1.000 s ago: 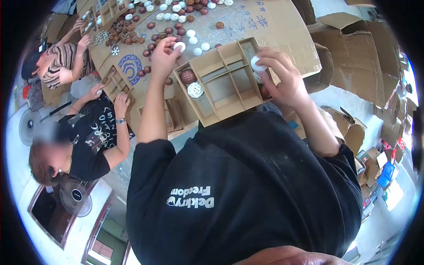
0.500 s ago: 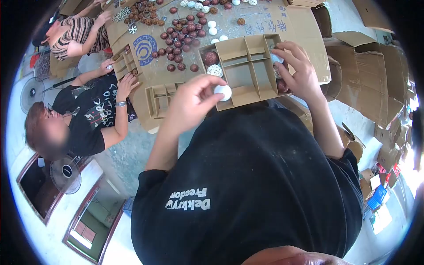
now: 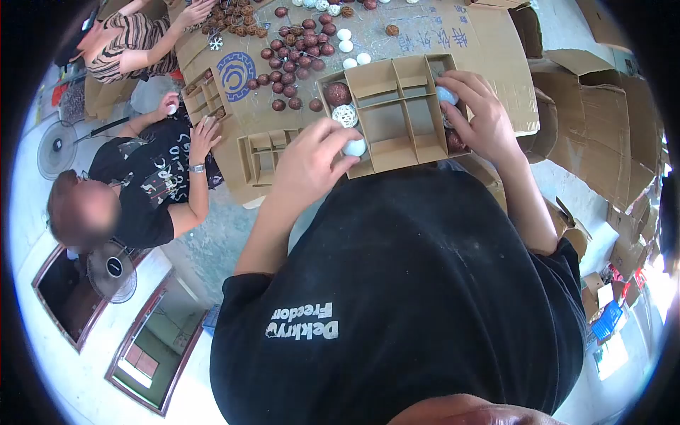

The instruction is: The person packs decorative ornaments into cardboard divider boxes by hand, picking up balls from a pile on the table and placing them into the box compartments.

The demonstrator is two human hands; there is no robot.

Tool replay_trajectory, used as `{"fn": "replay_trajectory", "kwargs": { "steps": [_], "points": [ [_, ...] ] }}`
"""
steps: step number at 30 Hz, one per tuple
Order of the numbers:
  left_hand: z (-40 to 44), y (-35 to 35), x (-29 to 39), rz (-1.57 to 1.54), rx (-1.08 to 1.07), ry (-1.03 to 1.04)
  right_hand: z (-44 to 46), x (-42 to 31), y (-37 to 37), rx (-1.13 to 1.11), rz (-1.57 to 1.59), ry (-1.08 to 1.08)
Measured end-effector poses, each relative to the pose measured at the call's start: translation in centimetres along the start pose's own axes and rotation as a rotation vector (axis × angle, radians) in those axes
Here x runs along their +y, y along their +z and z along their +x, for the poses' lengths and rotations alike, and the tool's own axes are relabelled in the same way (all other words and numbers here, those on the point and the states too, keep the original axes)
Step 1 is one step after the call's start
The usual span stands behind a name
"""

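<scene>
A divided cardboard box (image 3: 392, 152) lies in front of my body, with compartments of several sizes. My left hand (image 3: 309, 161) is closed, thumb and fingers round a smooth white ball (image 3: 355, 147) at the near end of the box's left column. Beyond that ball, the same column holds a white woven ball (image 3: 345, 116) and a dark red glittery ball (image 3: 337, 93). Over the right column, my right hand (image 3: 482, 113) curls its fingers about a pale ball (image 3: 445, 95). A dark red ball (image 3: 455, 141) shows below that hand, partly hidden.
Loose dark red balls (image 3: 309, 51) and white balls (image 3: 345, 35) lie on the cardboard-covered table (image 3: 425, 32). Another divided box (image 3: 263, 164) sits to the left. Two people work at the left side; one person's hand (image 3: 206, 132) touches a box (image 3: 204, 97). Large cartons (image 3: 591, 127) stand at right.
My left hand has lowered the white ball into the left column, beside the woven ball. My right hand stays nearly in place. At upper left, a co-worker's arm has moved.
</scene>
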State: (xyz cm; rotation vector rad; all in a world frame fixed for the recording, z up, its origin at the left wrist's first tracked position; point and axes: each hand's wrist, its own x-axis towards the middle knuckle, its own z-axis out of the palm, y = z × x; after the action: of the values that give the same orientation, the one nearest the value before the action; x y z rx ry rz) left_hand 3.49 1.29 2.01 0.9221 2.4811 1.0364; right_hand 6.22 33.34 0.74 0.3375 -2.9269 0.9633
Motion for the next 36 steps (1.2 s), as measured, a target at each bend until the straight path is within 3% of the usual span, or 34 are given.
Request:
{"fn": "replay_trajectory", "kwargs": {
  "steps": [5,7,9,12,13,15,17,18,19,21,24,26,30,32,33,35,36],
  "points": [
    [0.1,0.8,0.3,0.028,0.038,-0.027,0.5,-0.6,0.0,0.04,0.079,0.101],
    [0.2,0.8,0.5,0.017,0.03,-0.074,0.3,0.1,0.8,0.078,0.032,-0.049],
    [0.4,0.4,0.5,-0.006,0.018,-0.076,0.7,0.7,-0.1,0.045,0.052,-0.047],
    [-0.2,0.0,-0.5,-0.065,0.074,0.024,1.9,3.0,-1.8,0.272,0.015,-0.047],
    [-1.3,0.2,-1.3,-0.133,0.192,0.014,2.4,3.6,-2.7,0.346,0.033,0.074],
    [-2.6,1.0,-3.4,-0.2,0.305,0.0,4.0,7.7,-1.4,0.538,0.292,0.179],
    [-2.5,2.4,-6.2,-0.447,0.638,-0.237,6.3,9.5,-0.7,0.344,0.183,0.432],
    [-2.4,2.9,-7.8,-0.447,0.639,-0.236,7.1,12.3,0.9,0.2,0.112,0.45],
    [-2.4,3.1,-9.4,-0.435,0.635,-0.326,7.6,15.4,3.5,0.055,0.04,0.471],
    [-3.0,4.0,-11.6,-0.427,0.622,-0.411,8.3,19.5,8.3,-0.178,0.272,0.448],
    [-3.3,5.0,-11.9,-0.292,0.449,-0.633,7.6,21.7,15.1,-0.253,0.019,0.367],
    [-2.3,5.2,-10.4,-0.221,0.445,-0.584,7.4,23.0,17.9,-0.477,-0.428,0.29],
    [-0.6,5.6,-10.2,-0.174,0.416,-0.531,8.9,24.4,16.9,-0.517,-0.258,0.322],
    [1.5,5.5,-11.3,-0.115,0.291,-0.538,10.6,20.5,11.8,-0.259,0.005,0.452],
    [1.8,6.3,-13.0,-0.123,0.297,-0.544,11.2,19.0,9.8,-0.199,0.014,0.453],
    [1.7,9.3,-18.0,0.183,0.116,-0.499,11.4,15.0,5.8,-0.139,0.005,0.464],
    [1.6,11.3,-21.1,0.189,0.03,-0.559,11.1,12.1,3.5,-0.035,0.054,0.378]
  ]
}}
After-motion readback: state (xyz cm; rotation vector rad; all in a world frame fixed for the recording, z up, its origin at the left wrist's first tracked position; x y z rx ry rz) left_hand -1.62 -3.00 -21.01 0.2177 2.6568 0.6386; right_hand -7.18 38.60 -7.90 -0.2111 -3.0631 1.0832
